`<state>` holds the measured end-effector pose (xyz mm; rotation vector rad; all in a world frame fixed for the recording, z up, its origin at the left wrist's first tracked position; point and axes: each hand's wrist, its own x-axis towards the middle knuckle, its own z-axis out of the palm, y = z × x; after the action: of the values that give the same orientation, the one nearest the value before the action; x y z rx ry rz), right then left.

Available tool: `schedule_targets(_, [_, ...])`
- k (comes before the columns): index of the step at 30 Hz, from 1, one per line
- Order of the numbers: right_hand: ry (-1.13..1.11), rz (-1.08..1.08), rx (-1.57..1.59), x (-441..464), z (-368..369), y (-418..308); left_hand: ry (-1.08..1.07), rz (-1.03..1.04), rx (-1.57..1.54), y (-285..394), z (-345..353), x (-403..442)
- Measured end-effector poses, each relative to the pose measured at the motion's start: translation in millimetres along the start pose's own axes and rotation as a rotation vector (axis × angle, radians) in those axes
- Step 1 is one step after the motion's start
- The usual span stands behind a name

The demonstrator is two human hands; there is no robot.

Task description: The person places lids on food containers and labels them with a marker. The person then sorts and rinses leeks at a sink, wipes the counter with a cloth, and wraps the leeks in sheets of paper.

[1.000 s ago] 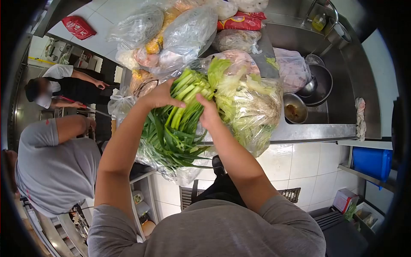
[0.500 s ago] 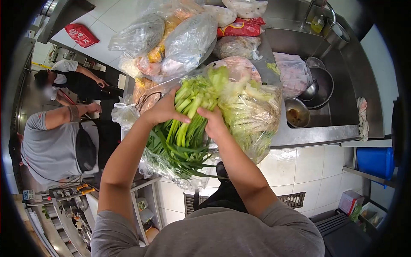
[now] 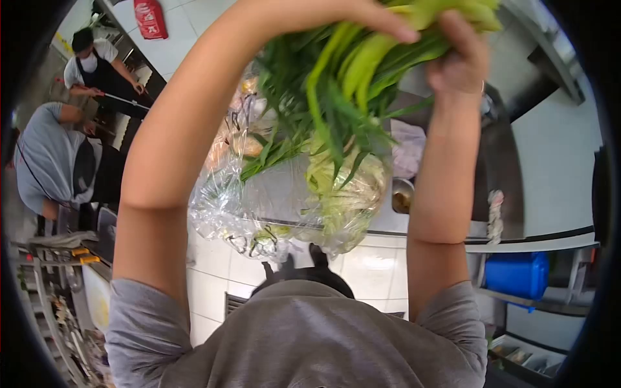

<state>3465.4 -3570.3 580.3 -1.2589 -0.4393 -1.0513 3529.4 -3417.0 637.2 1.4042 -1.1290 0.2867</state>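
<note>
A big bunch of leafy greens (image 3: pixel 362 71) is lifted high at the top of the view, its dark leaves hanging down. My left hand (image 3: pixel 375 16) grips it from the left, while my right hand (image 3: pixel 460 55) holds the pale stalk side. Beneath them, lettuce in clear plastic (image 3: pixel 349 194) lies on the metal counter (image 3: pixel 278 194). To its left is an open clear plastic bag (image 3: pixel 223 200), which hangs over the counter's front edge. A few loose green leaves (image 3: pixel 272 158) lie beside the bag.
Two people, one in grey (image 3: pixel 48 158) and one in a black apron (image 3: pixel 107 74), stand at the left. A metal bowl (image 3: pixel 402 196) and a pinkish bag (image 3: pixel 407 149) are right of the lettuce. A blue bin (image 3: pixel 517 275) sits on a lower shelf at the right.
Both my hands have raised the greens from the counter, up and to the right. The camera view has shifted too. The bag and loose leaves beneath have come into view.
</note>
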Motion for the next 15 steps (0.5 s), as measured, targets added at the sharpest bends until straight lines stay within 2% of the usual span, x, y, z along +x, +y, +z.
schedule_targets(1, [-0.026, -0.092, 0.016, 8.2, 25.0, -26.0, -0.140, 0.118, -0.047, -1.8, -4.4, 24.4])
schedule_targets(3, [0.196, -0.021, -0.040, 15.5, 31.6, -73.3, -0.433, 0.374, -0.149, 1.0, -9.3, 59.5])
schedule_targets(4, [0.185, -0.130, -0.094, 20.7, 13.9, -93.1, -0.419, 0.394, -0.172, 21.1, -13.8, 54.2])
schedule_targets(6, [0.234, -0.274, -0.201, 16.5, 9.5, -137.4, -0.262, 0.740, -0.175, 61.4, -23.2, 28.0])
schedule_targets(7, [0.300, -0.342, -0.297, 2.9, 22.6, -158.9, -0.280, 0.933, -0.329, 62.4, -17.6, 33.9])
schedule_targets(9, [0.331, -0.424, -0.464, -29.3, 59.0, -194.2, -0.354, 0.848, -0.297, 101.4, -31.8, 11.3])
schedule_targets(10, [0.426, -0.478, -0.487, -48.7, 79.4, -206.5, -0.330, 0.879, -0.360, 112.4, -30.6, -0.3])
schedule_targets(11, [0.354, -0.516, -0.510, -66.4, 81.8, -224.7, -0.303, 0.909, -0.426, 123.5, -25.7, -9.8])
schedule_targets(12, [0.352, -0.516, -0.621, -85.1, 95.4, -236.7, -0.219, 1.088, -0.582, 122.0, -9.8, -10.9])
schedule_targets(13, [0.357, -0.505, -0.731, -105.5, 108.6, -247.1, -0.277, 1.105, -0.618, 125.8, -11.3, -21.9])
schedule_targets(15, [0.459, -0.468, -0.793, -144.1, 124.7, -266.4, -0.537, 0.859, -0.705, 150.3, -25.8, -53.5])
